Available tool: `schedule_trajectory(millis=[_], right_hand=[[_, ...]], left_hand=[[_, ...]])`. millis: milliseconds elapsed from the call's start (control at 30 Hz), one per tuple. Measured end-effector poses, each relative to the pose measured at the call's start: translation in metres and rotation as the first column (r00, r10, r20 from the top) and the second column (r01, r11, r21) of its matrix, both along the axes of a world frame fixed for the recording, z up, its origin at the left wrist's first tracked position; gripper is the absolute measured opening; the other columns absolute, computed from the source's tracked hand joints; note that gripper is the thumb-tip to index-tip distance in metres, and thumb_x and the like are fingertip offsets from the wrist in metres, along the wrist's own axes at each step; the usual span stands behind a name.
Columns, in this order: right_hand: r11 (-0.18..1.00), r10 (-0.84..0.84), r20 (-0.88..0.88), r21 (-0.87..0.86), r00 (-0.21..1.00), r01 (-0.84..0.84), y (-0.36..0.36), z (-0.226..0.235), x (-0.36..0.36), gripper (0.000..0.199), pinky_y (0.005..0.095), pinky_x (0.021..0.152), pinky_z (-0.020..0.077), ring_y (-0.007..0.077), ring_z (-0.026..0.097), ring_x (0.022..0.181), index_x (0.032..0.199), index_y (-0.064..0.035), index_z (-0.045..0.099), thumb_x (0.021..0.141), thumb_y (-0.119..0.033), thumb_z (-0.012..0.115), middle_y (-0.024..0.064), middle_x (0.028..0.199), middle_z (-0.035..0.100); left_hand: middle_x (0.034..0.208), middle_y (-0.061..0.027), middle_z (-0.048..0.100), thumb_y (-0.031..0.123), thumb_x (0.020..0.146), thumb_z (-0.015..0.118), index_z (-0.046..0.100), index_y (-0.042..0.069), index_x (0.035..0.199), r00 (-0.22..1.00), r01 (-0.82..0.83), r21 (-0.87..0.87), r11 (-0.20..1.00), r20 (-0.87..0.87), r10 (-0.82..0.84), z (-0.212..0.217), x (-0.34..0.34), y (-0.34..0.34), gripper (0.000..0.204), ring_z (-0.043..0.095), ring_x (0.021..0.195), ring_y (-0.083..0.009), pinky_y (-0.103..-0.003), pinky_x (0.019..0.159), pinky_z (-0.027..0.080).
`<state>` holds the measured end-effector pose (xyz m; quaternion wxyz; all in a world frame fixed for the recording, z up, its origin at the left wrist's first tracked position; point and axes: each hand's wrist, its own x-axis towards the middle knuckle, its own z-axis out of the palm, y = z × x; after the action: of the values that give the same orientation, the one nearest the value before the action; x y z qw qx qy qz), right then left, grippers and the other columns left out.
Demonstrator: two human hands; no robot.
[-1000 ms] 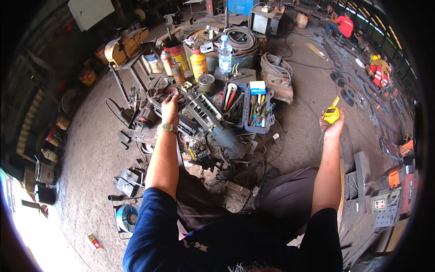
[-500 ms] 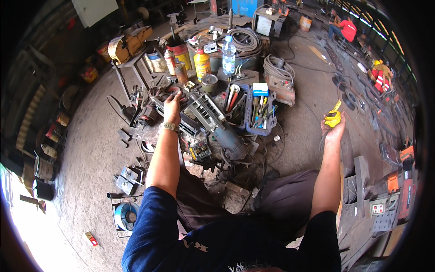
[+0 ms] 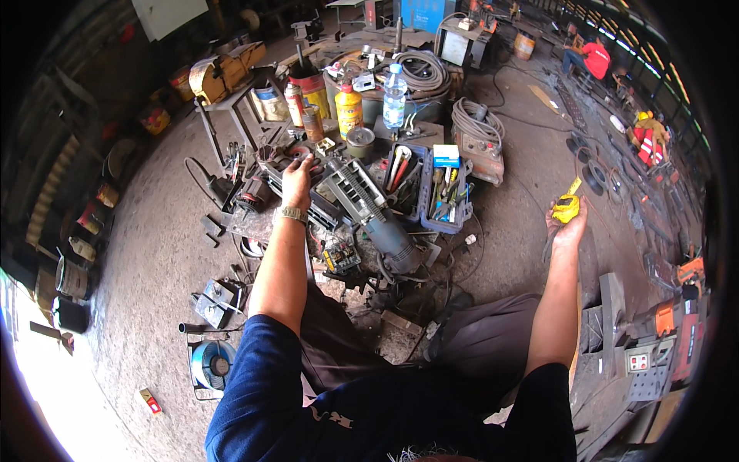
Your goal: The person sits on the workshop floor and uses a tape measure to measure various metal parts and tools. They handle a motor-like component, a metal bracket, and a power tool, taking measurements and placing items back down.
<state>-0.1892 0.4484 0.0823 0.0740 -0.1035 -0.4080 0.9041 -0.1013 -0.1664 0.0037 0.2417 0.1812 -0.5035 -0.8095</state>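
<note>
1 yellow, rounded tape measure [image 3: 566,209]: in R hand [image 3: 570,229], fingers clamped on it, short blade out, above grey concrete floor [image 3: 508,239], far R.
L hand [image 3: 297,183]: at dark metal parts [image 3: 322,215] just L of long grey-black machine w/ ribbed casing [image 3: 392,242]; grip unclear, can't tell.
Toolbox: open, blue-grey plastic [image 3: 445,225], R of machine.

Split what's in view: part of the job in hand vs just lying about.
Likely in the job:
- yellow tape measure, in the right hand
- long dark machine, beside the left hand; contact unclear

Apparently lying about:
- clear water bottle
- yellow bottle
- open toolbox
- coiled cable
</note>
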Motion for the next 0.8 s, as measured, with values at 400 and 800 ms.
schedule_trajectory(millis=[400, 800], right_hand=[[1.000, 0.006, -0.004, 0.006, 1.000, -0.006, 0.0014, -0.0007, -0.0005, 0.045, 0.0343, 0.063, 0.0503, 0.0245, 0.064, 0.078, 0.103, -0.0098, 0.061, 0.094, -0.054, 0.059, 0.0068, 0.090, 0.064], [0.999, 0.014, 0.003, 0.040, 1.000, -0.015, 0.0002, -0.0011, 0.0004, 0.046, 0.0338, 0.062, 0.0520, 0.0231, 0.065, 0.076, 0.103, -0.0095, 0.062, 0.094, -0.055, 0.059, 0.0071, 0.087, 0.066]], left_hand=[[0.110, -0.0092, 0.072, 0.018, 0.099, 0.065, 0.063, -0.001, 0.120, 1.000, 0.005, 0.001, 1.000, -0.004, -0.005, -0.0008, -0.0016, 0.0008, 0.028, 0.073, 0.089, -0.0209, -0.032, 0.080, 0.060], [0.106, -0.0098, 0.073, 0.019, 0.100, 0.066, 0.063, -0.001, 0.119, 1.000, 0.011, -0.024, 1.000, -0.010, -0.011, -0.0024, -0.0009, -0.0010, 0.027, 0.073, 0.086, -0.0211, -0.032, 0.079, 0.060]])
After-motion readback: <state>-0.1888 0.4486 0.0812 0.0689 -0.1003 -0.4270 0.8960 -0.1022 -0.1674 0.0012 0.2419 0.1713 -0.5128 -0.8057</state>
